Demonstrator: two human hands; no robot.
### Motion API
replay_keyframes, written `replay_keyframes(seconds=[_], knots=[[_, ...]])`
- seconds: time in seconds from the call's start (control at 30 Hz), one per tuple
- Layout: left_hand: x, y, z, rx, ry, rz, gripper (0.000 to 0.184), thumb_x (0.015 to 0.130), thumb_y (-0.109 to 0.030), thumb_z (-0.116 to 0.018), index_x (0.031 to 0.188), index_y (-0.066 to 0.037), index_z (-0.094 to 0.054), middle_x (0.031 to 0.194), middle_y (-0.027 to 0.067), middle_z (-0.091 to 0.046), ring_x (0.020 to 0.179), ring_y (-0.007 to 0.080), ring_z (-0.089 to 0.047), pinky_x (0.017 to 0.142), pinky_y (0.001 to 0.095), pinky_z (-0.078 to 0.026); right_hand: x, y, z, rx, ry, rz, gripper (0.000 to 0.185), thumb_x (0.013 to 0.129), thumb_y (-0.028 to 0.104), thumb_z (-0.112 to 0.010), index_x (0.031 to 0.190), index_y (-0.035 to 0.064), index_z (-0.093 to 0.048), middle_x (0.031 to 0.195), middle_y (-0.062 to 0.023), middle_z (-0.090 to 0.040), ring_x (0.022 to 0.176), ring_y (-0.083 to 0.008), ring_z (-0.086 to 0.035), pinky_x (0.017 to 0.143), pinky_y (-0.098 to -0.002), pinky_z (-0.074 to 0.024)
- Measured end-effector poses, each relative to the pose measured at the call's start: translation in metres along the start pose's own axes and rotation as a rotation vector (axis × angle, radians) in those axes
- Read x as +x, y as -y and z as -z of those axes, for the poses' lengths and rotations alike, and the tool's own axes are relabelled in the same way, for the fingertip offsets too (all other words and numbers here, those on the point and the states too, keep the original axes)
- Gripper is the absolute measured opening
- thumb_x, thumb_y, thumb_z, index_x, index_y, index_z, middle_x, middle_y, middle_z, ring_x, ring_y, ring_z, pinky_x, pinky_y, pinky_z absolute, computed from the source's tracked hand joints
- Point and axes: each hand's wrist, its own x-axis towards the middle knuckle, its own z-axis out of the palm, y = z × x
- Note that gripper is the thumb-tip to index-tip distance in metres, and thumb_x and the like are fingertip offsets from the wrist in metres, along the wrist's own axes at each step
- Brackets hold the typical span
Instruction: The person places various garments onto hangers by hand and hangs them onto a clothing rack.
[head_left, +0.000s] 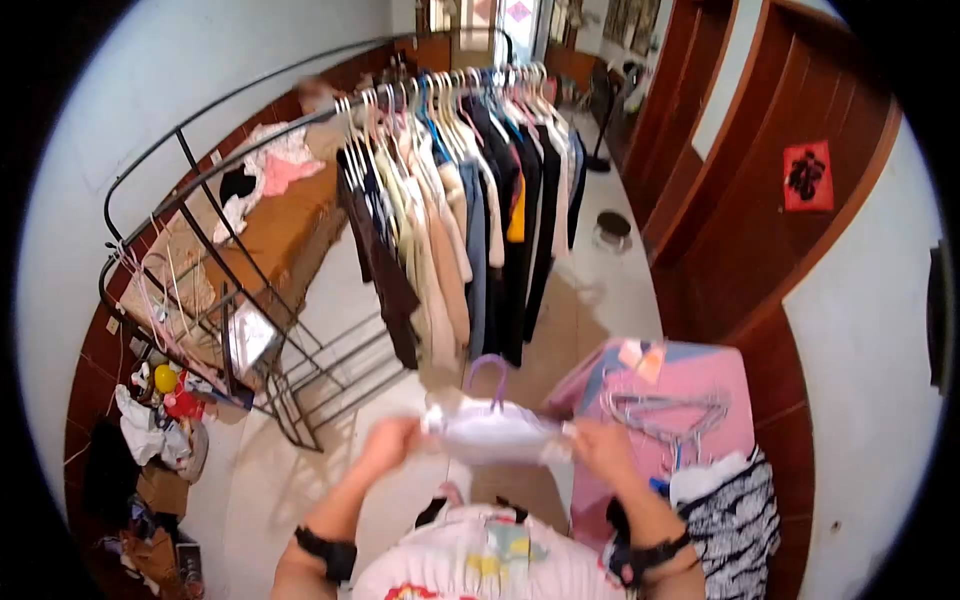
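Observation:
A white garment (pixel 500 435) hangs on a purple hanger (pixel 488 372), whose hook points up and away from me. My left hand (pixel 392 440) is closed on the garment's left end, and my right hand (pixel 603 450) is closed on its right end. The cloth is stretched between them, and motion blurs it, so its exact kind is unclear. Beyond it stands a black metal clothes rack (pixel 270 140) with a row of hung clothes (pixel 450 220).
To my right, a pink-covered surface (pixel 725 375) holds loose hangers (pixel 670 415) and a black-and-white patterned cloth (pixel 735 520). A bed (pixel 300 215) lies behind the rack. Bags and clutter (pixel 165 430) sit on the left floor. A round container (pixel 612 230) stands near the doors.

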Motion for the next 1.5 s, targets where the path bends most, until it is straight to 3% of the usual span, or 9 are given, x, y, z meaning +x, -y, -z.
replay_keyframes(seconds=[0.07, 0.2, 0.3, 0.43, 0.73, 0.93, 1.2, 1.4, 1.5], knots=[[0.034, -0.019, 0.026, 0.008, -0.159, -0.165, 0.017, 0.084, -0.014, -0.068, 0.087, 0.001, -0.059, 0.077, 0.0162, -0.057, 0.071, 0.0359, -0.056, 0.065, 0.0438, -0.044, 0.017, 0.013, 0.021, 0.038, -0.005, 0.002, 0.018, 0.085, 0.024, -0.069, 0.089, 0.0064, -0.069, 0.08, -0.0138, -0.065, 0.072, -0.0317, -0.063, 0.062, -0.0397, -0.0479], [0.047, -0.056, 0.052, 0.032, -0.241, -0.058, 0.016, 0.082, -0.011, -0.07, 0.087, 0.001, -0.06, 0.075, 0.0149, -0.055, 0.067, 0.0325, -0.053, 0.062, 0.0393, -0.043, 0.031, 0.023, 0.048, 0.194, -0.168, 0.087, 0.016, 0.083, 0.018, -0.071, 0.089, 0.0035, -0.07, 0.076, -0.0121, -0.063, 0.069, -0.0275, -0.061, 0.062, -0.0366, -0.0461], [0.037, -0.061, 0.055, -0.037, -0.206, -0.014, 0.011, 0.087, -0.007, -0.069, 0.089, 0.002, -0.062, 0.073, 0.006, -0.057, 0.065, 0.0122, -0.049, 0.059, 0.027, -0.041, 0.029, 0.029, 0.067, 0.21, -0.136, 0.094, 0.017, 0.082, 0.015, -0.072, 0.09, 0.0009, -0.069, 0.076, -0.0105, -0.062, 0.068, -0.0208, -0.058, 0.062, -0.032, -0.0443], [0.022, -0.073, 0.067, -0.198, -0.133, 0.158, 0.011, 0.085, -0.007, -0.071, 0.087, 0.001, -0.063, 0.075, 0.0007, -0.057, 0.069, 0.0074, -0.049, 0.061, 0.0242, -0.041, 0.024, 0.031, 0.07, 0.342, -0.141, 0.108, 0.018, 0.082, 0.015, -0.072, 0.09, -0.0005, -0.068, 0.079, -0.0109, -0.066, 0.067, -0.0204, -0.06, 0.062, -0.0295, -0.0451], [0.024, -0.062, 0.075, -0.304, -0.088, 0.031, 0.011, 0.086, -0.006, -0.07, 0.094, -0.001, -0.068, 0.076, -0.0022, -0.05, 0.074, 0.009, -0.047, 0.068, 0.0234, -0.038, 0.0, 0.029, 0.08, 0.506, 0.151, -0.037, 0.016, 0.087, 0.012, -0.066, 0.093, -0.0024, -0.069, 0.075, -0.0049, -0.065, 0.066, -0.0083, -0.056, 0.06, -0.0254, -0.0448], [0.054, -0.045, 0.082, -0.322, -0.043, -0.005, 0.019, 0.088, -0.005, -0.067, 0.105, -0.007, -0.072, 0.079, 0.0002, -0.054, 0.074, 0.0104, -0.048, 0.066, 0.0254, -0.039, -0.002, 0.021, 0.068, 0.646, -0.043, -0.117, 0.015, 0.089, 0.011, -0.066, 0.094, -0.002, -0.069, 0.08, -0.0004, -0.064, 0.072, -0.0066, -0.055, 0.064, -0.0236, -0.0448], [0.113, 0.005, 0.095, -0.5, -0.022, -0.134, 0.012, 0.088, -0.008, -0.066, 0.096, 0.001, -0.069, 0.078, 0.0005, -0.053, 0.074, 0.0106, -0.05, 0.066, 0.0256, -0.04, 0.025, 0.061, 0.071, 0.506, -0.242, -0.172, 0.014, 0.088, 0.011, -0.066, 0.092, -0.0019, -0.069, 0.075, 0.0008, -0.06, 0.069, -0.0071, -0.051, 0.061, -0.0234, -0.0411], [0.137, 0.036, 0.131, -0.371, -0.044, -0.248, 0.013, 0.086, -0.008, -0.068, 0.095, 0.001, -0.067, 0.074, 0.003, -0.051, 0.067, 0.0126, -0.047, 0.061, 0.0259, -0.038, 0.063, 0.098, 0.041, 0.185, -0.423, 0.009, 0.013, 0.085, 0.009, -0.069, 0.091, -0.0021, -0.068, 0.075, -0.0025, -0.058, 0.067, -0.0114, -0.049, 0.062, -0.0264, -0.0401], [0.152, 0.059, 0.147, -0.384, -0.025, -0.268, 0.012, 0.086, -0.008, -0.068, 0.094, 0.001, -0.067, 0.074, 0.003, -0.053, 0.068, 0.0125, -0.048, 0.061, 0.0259, -0.039, 0.079, 0.112, 0.026, 0.29, -0.415, -0.097, 0.013, 0.084, 0.01, -0.068, 0.091, -0.0011, -0.068, 0.074, -0.0022, -0.058, 0.068, -0.0103, -0.05, 0.062, -0.0262, -0.0405]])
